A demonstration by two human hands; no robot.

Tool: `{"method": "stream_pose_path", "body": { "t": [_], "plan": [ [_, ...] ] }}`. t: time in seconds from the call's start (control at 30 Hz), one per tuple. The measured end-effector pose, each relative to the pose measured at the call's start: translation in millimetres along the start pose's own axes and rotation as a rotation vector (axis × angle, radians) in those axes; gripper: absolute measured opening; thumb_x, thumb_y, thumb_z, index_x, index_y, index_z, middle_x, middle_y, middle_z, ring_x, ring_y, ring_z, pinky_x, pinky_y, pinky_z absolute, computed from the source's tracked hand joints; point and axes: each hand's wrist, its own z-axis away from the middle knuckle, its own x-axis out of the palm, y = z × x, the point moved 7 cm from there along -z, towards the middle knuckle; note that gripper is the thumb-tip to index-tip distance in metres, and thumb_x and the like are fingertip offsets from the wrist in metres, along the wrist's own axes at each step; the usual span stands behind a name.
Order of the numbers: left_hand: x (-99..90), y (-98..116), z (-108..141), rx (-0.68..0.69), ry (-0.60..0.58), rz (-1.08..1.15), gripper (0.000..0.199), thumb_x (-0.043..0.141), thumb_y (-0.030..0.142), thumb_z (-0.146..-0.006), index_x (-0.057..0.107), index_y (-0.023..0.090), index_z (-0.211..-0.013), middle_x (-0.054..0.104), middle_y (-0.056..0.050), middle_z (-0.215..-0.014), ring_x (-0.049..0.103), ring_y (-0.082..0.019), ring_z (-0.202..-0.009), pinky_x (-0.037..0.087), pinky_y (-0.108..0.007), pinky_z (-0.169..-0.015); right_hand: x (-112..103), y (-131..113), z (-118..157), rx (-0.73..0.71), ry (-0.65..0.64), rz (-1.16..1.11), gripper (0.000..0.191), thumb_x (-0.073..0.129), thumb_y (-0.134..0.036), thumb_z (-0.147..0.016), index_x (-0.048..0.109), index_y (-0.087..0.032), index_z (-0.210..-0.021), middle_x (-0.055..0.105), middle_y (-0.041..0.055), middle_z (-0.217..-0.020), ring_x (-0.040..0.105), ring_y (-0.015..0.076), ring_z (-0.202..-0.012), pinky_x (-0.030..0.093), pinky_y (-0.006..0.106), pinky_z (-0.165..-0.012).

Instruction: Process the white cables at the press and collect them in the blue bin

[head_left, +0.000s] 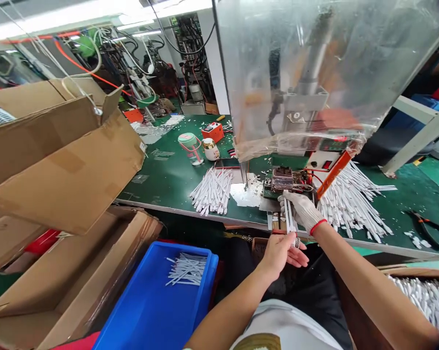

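In the head view, slim white plastic strips (288, 217) lie between my two hands, just in front of a small press fixture (283, 180). My bare left hand (279, 255) pinches their near end between thumb and fingers, the other fingers stretched out. My right hand (304, 210), in a white knit glove with a red cuff, closes around the far end by the fixture's front edge. How many strips there are I cannot tell. A pile of similar white strips (212, 190) lies left of the fixture, and a larger pile (350, 201) lies to its right.
A cloudy plastic shield (314, 63) hangs over the machine. Pliers (425, 228) lie at the right of the green table (161, 180). A blue bin (146, 306) holds some strips. Cardboard boxes (66, 165) stand left. A jar (190, 148) and a cup (210, 149) stand behind.
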Motion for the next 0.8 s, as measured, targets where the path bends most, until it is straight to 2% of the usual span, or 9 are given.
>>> {"method": "stream_pose_path", "body": {
  "t": [0.37, 0.43, 0.53, 0.63, 0.73, 0.8],
  "plan": [
    [2.5, 7, 3, 0.038, 0.013, -0.004, 0.062, 0.056, 0.072, -0.073, 0.067, 0.011, -0.074, 0.070, -0.012, -0.061, 0.067, -0.021, -0.055, 0.049, -0.030, -0.056, 2, 6, -6, -0.020, -0.007, -0.105, 0.013, 0.066, -0.024, -0.085, 0.064, -0.012, -0.080, 0.066, 0.0076, -0.072, 0.055, 0.0116, -0.049, 0.046, 0.022, -0.043],
    [0.5, 2, 9, 0.052, 0.013, -0.022, 0.060, 0.057, 0.071, -0.074, 0.066, 0.012, -0.075, 0.069, -0.011, -0.060, 0.067, -0.021, -0.055, 0.049, -0.030, -0.056, 1, 4, 4, -0.053, -0.016, -0.092, 0.015, 0.068, -0.027, -0.082, 0.065, -0.013, -0.078, 0.065, 0.0068, -0.070, 0.055, 0.0120, -0.050, 0.046, 0.023, -0.044],
    [-6.6, -16, 23, 0.055, -0.028, -0.076, 0.056, 0.055, 0.069, -0.078, 0.061, 0.014, -0.083, 0.067, -0.007, -0.060, 0.064, -0.018, -0.050, 0.047, -0.028, -0.052, 1, 2, 27, -0.070, -0.116, -0.068, 0.024, 0.071, -0.036, -0.080, 0.069, -0.013, -0.083, 0.066, 0.0069, -0.070, 0.059, 0.0149, -0.054, 0.045, 0.024, -0.044],
    [-18.1, -31, 40, 0.054, -0.040, -0.297, 0.053, 0.046, 0.070, -0.085, 0.057, 0.018, -0.079, 0.055, 0.001, -0.051, 0.048, -0.012, -0.039, 0.035, -0.024, -0.043, -2, 4, 50, -0.107, -0.170, -0.156, 0.031, 0.075, -0.043, -0.076, 0.068, -0.014, -0.086, 0.067, 0.0070, -0.075, 0.063, 0.0167, -0.061, 0.048, 0.025, -0.049],
    [-26.7, -22, 57, 0.157, 0.072, -0.537, 0.054, 0.043, 0.070, -0.088, 0.052, 0.021, -0.065, 0.037, 0.005, -0.043, 0.035, -0.011, -0.040, 0.029, -0.026, -0.045, -5, 7, 64, -0.184, -0.113, -0.331, 0.033, 0.080, -0.041, -0.069, 0.063, -0.016, -0.081, 0.063, 0.0036, -0.074, 0.060, 0.0143, -0.061, 0.050, 0.025, -0.054],
    [-30.2, -13, 72, 0.156, 0.127, -0.544, 0.055, 0.047, 0.071, -0.086, 0.051, 0.023, -0.061, 0.036, 0.004, -0.045, 0.035, -0.013, -0.044, 0.031, -0.028, -0.048, -8, 2, 68, -0.235, -0.072, -0.420, 0.036, 0.081, -0.041, -0.068, 0.057, -0.018, -0.080, 0.060, 0.0014, -0.072, 0.057, 0.0128, -0.059, 0.051, 0.026, -0.055]
  ]
}}
